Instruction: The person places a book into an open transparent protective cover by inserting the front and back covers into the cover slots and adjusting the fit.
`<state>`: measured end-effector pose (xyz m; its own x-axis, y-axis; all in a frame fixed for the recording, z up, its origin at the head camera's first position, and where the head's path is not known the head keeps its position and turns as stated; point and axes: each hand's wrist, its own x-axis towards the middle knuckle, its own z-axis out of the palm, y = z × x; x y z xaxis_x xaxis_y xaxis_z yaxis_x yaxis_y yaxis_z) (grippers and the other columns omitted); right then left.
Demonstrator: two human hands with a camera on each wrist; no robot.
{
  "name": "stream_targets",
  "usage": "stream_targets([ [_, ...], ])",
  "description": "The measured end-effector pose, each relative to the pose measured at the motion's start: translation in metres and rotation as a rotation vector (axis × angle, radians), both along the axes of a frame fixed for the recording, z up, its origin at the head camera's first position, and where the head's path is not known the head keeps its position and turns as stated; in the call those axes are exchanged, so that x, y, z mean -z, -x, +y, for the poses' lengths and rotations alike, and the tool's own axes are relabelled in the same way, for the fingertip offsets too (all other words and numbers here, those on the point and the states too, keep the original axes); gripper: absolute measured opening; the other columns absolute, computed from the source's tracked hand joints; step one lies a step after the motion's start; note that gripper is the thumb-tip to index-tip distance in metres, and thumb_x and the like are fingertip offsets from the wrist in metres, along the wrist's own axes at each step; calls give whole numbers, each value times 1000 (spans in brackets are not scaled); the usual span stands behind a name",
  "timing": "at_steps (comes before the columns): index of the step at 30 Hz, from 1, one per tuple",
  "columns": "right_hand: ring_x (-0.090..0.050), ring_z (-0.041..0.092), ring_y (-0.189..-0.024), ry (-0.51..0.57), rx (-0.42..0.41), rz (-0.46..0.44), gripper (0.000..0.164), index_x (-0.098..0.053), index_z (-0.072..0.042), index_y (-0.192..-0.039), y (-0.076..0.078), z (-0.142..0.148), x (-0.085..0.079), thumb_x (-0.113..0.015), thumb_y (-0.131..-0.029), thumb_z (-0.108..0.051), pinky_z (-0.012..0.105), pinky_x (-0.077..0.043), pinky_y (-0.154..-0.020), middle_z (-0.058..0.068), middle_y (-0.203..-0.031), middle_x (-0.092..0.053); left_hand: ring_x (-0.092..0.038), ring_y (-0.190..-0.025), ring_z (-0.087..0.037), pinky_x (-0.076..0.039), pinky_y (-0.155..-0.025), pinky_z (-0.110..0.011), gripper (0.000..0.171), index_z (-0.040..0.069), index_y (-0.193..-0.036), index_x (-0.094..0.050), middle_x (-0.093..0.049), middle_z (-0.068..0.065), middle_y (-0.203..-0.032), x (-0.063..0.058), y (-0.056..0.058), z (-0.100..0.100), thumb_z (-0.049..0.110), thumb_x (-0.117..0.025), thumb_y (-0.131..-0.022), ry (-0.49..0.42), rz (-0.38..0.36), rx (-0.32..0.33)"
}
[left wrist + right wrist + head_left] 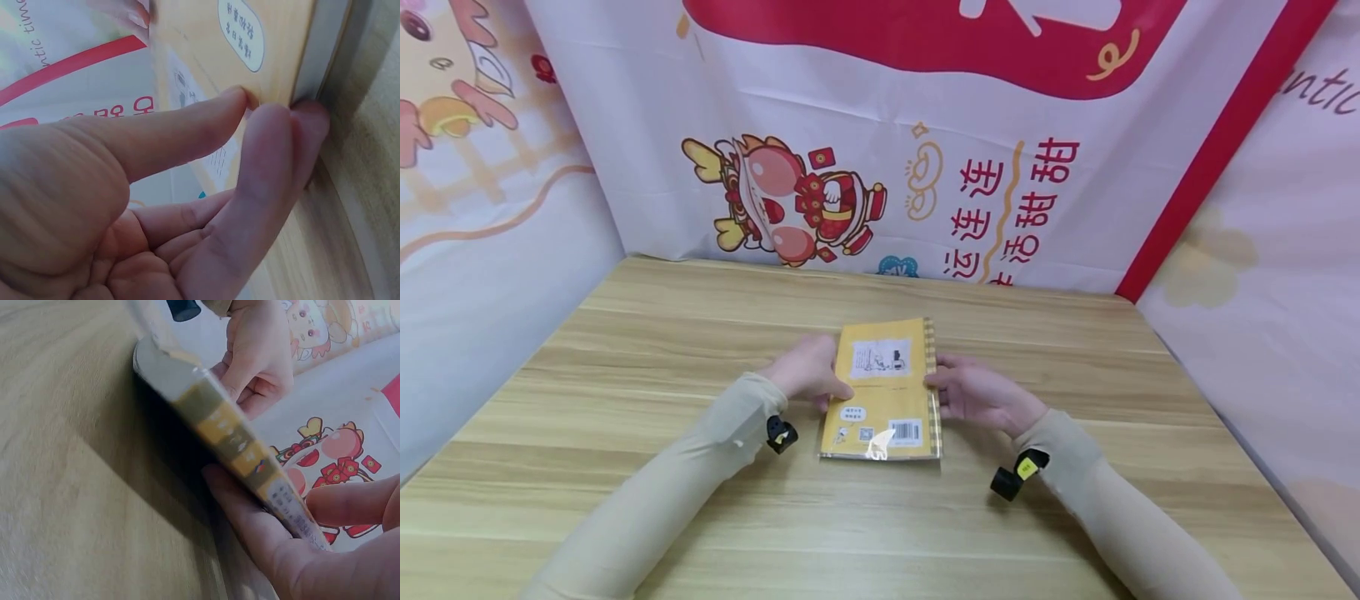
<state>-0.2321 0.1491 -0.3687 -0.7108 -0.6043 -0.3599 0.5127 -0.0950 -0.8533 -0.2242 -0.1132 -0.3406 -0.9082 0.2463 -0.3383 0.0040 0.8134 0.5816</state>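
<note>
A yellow paperback book (pixel 883 400) with a checked spine lies between my two hands, its barcode side up and its lower edge towards me. My left hand (pixel 808 371) pinches the left edge, thumb on the cover and fingers at the side and below, as the left wrist view shows of the book (pixel 275 37). On the spine side, my right hand (pixel 981 393) grips with the thumb above and fingers underneath. In the right wrist view the book's spine (pixel 231 437) is tilted, with a dark gap between book and table.
The wooden table (pixel 715 517) spreads around the book. Behind it hangs a white and red printed cloth (pixel 880 108), with more printed cloth at the left and right sides. Each wrist wears a small black camera, such as the right one (pixel 1006 482).
</note>
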Motion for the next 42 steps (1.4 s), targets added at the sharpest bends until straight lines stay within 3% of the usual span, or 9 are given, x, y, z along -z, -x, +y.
stream_targets([
  [4, -56, 35, -110, -11, 31, -1, 50, -28, -6, -145, 0, -1, 1, -42, -97, -1, 49, -40, -96, 25, -132, -48, -63, -56, -19, -42, -44, -19, 27, 4, -89, -60, -65, -9, -74, 0, -1, 1, 18, -79, -76, 13, 13, -2],
  [16, -56, 33, -112, -4, 101, -48, 55, -26, -3, -146, 0, 3, 1, -43, -94, 5, 48, -40, -97, 22, -133, -49, -65, -62, -20, -52, -55, -26, 28, 4, -88, -60, -65, -9, -76, 1, -2, 1, 22, -78, -78, -33, -25, -12],
  [25, -56, 30, -112, 53, 84, -64, 57, -26, -5, -146, 0, 8, -7, -44, -93, 6, 48, -38, -99, 19, -135, -47, -64, -67, -20, -49, -56, -26, 34, 5, -86, -62, -65, -9, -82, -3, 0, -3, 34, -79, -76, -27, -63, -31],
  [29, -58, 28, -108, 59, 28, -8, 57, -23, -4, -147, 1, 13, -13, -42, -94, 6, 48, -38, -98, 19, -133, -49, -63, -70, -21, -49, -59, -27, 40, 7, -89, -63, -65, -9, -84, -5, 1, -3, 41, -78, -75, -3, -67, -22],
  [36, -57, 30, -111, 119, -14, 44, 58, -21, -4, -149, 2, 20, -25, -39, -94, 7, 51, -35, -100, 18, -134, -49, -62, -78, -22, -52, -65, -30, 55, 9, -103, -61, -64, -8, -90, -4, 8, -6, 52, -77, -71, -73, -69, 11],
  [42, -56, 30, -114, 177, -24, 44, 58, -20, -7, -150, 2, 24, -30, -38, -96, 7, 49, -34, -102, 18, -138, -46, -58, -96, -22, -53, -72, -33, 86, 7, -139, -41, -57, -9, -114, -1, 16, -10, 46, -78, -72, -254, -109, 71],
])
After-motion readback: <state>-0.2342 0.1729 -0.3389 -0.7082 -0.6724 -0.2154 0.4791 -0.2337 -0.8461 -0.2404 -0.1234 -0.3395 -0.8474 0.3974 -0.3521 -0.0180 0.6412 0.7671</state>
